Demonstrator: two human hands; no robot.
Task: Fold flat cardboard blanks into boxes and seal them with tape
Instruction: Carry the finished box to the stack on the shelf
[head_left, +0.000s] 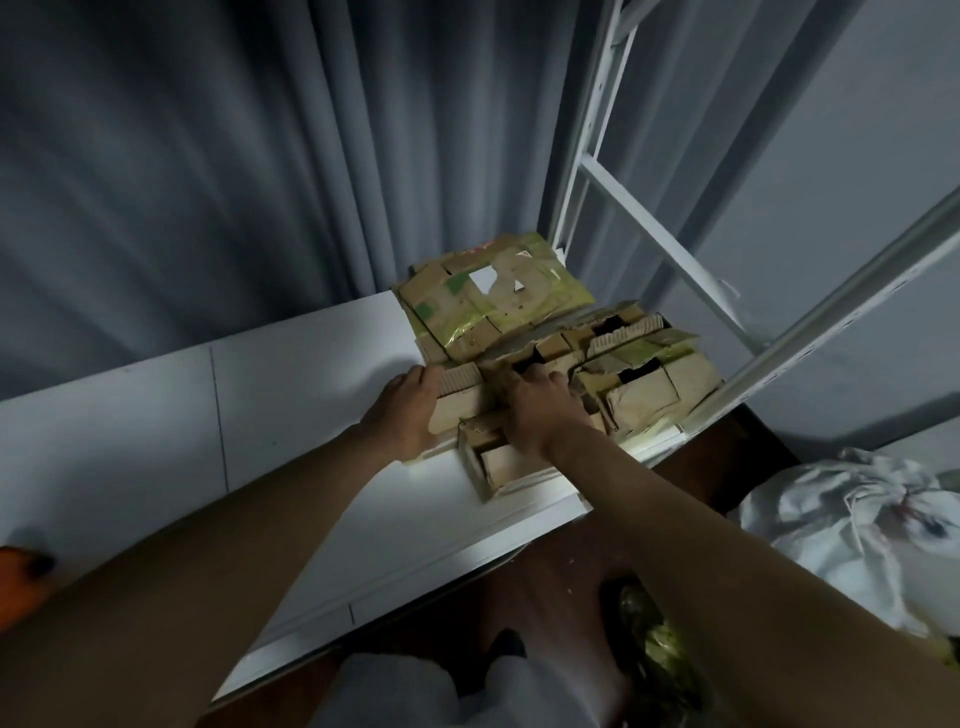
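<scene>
Left hand (410, 410) grips the left edge of a small cardboard box (467, 415); right hand (537, 410) presses down on its top, fingers bent over the flaps. Box sits on the white tabletop (311, 364), touching a stack of worn cardboard blanks (498, 296) by the grey curtain (208, 156).

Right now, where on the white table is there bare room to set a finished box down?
The white table is bare left of the left hand, back to the grey curtain. It is crowded at the far right: worn cardboard blanks pile up by the shelf frame, with both hands, the right hand included, on them.
</scene>
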